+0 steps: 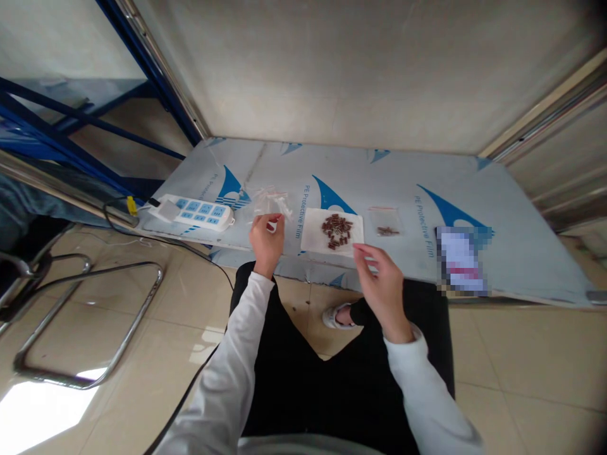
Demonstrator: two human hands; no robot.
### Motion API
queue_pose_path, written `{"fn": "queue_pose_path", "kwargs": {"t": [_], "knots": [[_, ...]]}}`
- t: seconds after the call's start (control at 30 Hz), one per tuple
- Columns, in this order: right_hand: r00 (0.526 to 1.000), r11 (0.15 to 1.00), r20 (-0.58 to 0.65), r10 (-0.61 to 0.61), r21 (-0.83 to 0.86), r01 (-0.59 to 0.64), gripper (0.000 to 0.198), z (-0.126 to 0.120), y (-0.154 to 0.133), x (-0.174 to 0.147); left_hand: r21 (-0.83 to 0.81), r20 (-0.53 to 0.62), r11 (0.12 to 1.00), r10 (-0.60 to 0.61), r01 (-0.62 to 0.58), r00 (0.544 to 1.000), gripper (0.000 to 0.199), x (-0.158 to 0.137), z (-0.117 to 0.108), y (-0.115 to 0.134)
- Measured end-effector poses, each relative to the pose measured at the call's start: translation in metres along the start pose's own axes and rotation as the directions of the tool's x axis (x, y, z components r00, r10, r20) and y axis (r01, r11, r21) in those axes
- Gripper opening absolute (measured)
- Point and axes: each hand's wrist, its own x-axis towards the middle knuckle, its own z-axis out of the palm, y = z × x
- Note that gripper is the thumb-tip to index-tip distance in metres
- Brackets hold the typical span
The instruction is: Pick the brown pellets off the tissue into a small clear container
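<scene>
My left hand [268,245] is curled in a pinch just in front of a heap of clear plastic zip bags [271,202]. Whatever its fingertips hold, if anything, is too small to make out. My right hand [383,284] has thumb and fingertips drawn together at the near right corner of a white sheet [310,234]; I cannot tell whether something is between them. On that sheet lies a pile of small brown cylindrical pieces [336,230]. To its right, a clear zip bag [385,218] contains several similar brown pieces [387,231].
A white power strip [203,213] with a plugged-in adapter lies on the left of the film-covered table [403,164]. A pixelated flat object [461,260] rests by the right front edge. A chrome-framed chair [142,316] stands at left; a black cable [190,251] runs below the table's edge.
</scene>
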Motion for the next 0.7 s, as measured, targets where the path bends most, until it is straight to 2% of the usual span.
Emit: {"fn": "queue_pose_path", "kwargs": {"t": [0.13,0.23,0.4,0.5,0.57,0.63,0.7], "knots": [[0.977,0.983,0.211,0.017,0.173,-0.055,0.038,0.056,-0.031,0.044,-0.279,-0.125,0.955,0.065,-0.098,0.99,0.015,-0.031,-0.002,0.015],[0.971,0.986,0.239,-0.001,0.165,-0.04,0.024,0.082,-0.037,0.067,-0.374,-0.109,0.922,0.064,-0.101,0.992,0.015,-0.039,0.002,0.018],[0.992,0.997,0.121,-0.039,0.075,0.03,0.016,0.091,-0.034,0.074,-0.471,-0.048,0.881,-0.073,0.042,0.996,0.024,-0.029,0.004,0.019],[0.986,0.992,0.117,-0.117,0.054,0.111,0.015,0.093,-0.036,0.069,-0.609,0.094,0.778,-0.124,0.155,0.988,0.031,-0.021,0.005,0.02],[0.983,0.99,0.131,-0.132,0.074,0.123,0.014,0.097,-0.038,0.066,-0.687,0.171,0.69,-0.15,0.227,0.974,0.033,-0.017,0.007,0.018],[0.986,0.987,0.146,-0.086,0.144,0.064,0.015,0.101,-0.037,0.067,-0.712,0.198,0.651,-0.172,0.262,0.965,0.032,-0.013,0.007,0.013],[0.981,0.965,0.195,0.012,0.254,-0.062,0.017,0.106,-0.033,0.07,-0.694,0.192,0.669,-0.181,0.264,0.964,0.032,-0.009,0.006,0.005]]}}
